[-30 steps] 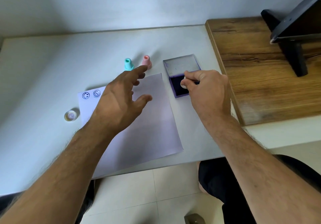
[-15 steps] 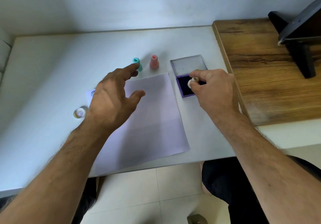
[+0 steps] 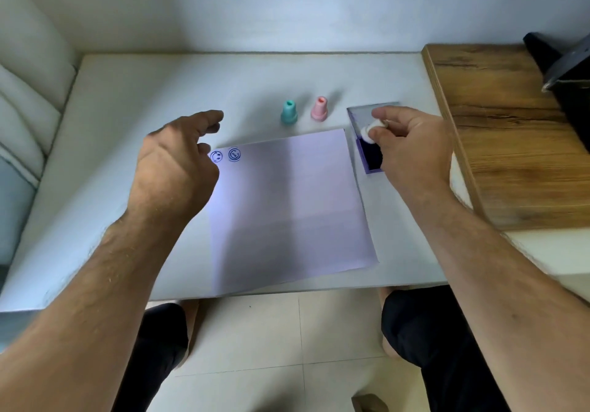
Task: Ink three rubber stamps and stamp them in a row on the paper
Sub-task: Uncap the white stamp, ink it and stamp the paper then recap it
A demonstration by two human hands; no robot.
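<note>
A sheet of pale paper (image 3: 287,204) lies on the white table, with two blue round stamp prints (image 3: 225,155) side by side at its far left corner. My left hand (image 3: 175,162) hovers over the paper's left edge, fingers apart, holding nothing. My right hand (image 3: 412,146) pinches a small white stamp (image 3: 370,131) just above the open purple ink pad (image 3: 372,156), whose clear lid stands behind it. A teal stamp (image 3: 289,112) and a pink stamp (image 3: 319,108) stand upright beyond the paper's far edge.
A wooden board (image 3: 498,143) lies to the right of the ink pad, with a dark stand (image 3: 568,73) at its far right. A wall runs behind the table (image 3: 127,98). A cushioned seat edge (image 3: 19,108) is at the left. My knees show below the table's front edge.
My right hand has lifted the white stamp up off the ink pad. My left hand has shifted left, uncovering the two prints. The small cap on the table's left is now hidden.
</note>
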